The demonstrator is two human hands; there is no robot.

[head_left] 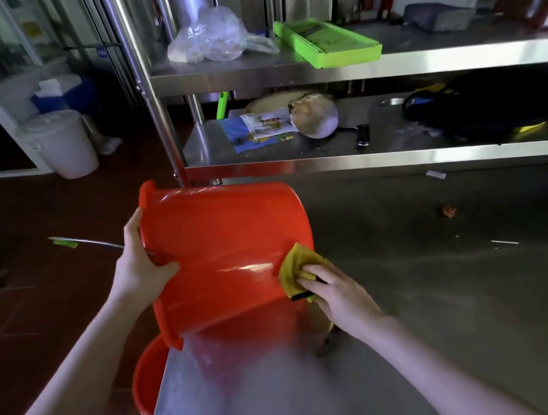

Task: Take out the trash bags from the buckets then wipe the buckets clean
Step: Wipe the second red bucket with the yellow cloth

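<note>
A red bucket (225, 247) lies on its side on the steel table (414, 293), its rim pointing left. My left hand (139, 261) grips the bucket's rim, thumb on the outer wall. My right hand (334, 291) presses a folded yellow cloth (299, 266) against the bucket's wall near its base. A second red bucket (148, 378) stands on the floor below the table's left edge, mostly hidden by the table.
A steel shelf unit (363, 158) stands behind the table, carrying a clear plastic bag (210, 37), a green tray (324, 40), papers and a black bag. A white lidded bucket (59, 144) sits on the floor at left. Small scraps lie on the table at right.
</note>
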